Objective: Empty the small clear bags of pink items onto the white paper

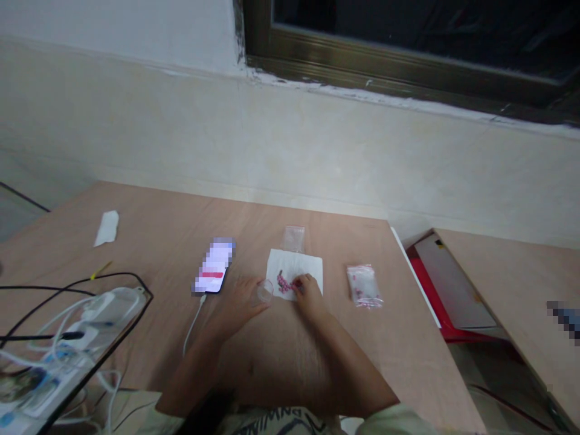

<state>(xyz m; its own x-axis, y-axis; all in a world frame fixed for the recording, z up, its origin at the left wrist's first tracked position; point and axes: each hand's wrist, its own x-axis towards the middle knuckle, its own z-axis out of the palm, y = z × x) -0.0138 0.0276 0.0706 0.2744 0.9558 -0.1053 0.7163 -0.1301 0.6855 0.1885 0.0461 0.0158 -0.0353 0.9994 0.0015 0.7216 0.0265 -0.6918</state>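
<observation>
On the wooden table (149, 229) lies a white paper napkin (308, 266) with a small heap of pink beads (284, 283) on it. My right hand (309, 293) rests at the napkin's near edge, fingers pinched together beside the beads; what they pinch is too small to make out. My left hand (242, 302) holds a small clear round cup (264, 292) just left of the napkin.
A phone (214, 266) on a white charging cable lies left of my hands. An empty clear bag (293, 238) sits behind the napkin; a bag of beads (364, 286) lies to the right. Power strip and cables (90, 314) at left. A white scrap (107, 228) far left. A second table (521, 284) at right.
</observation>
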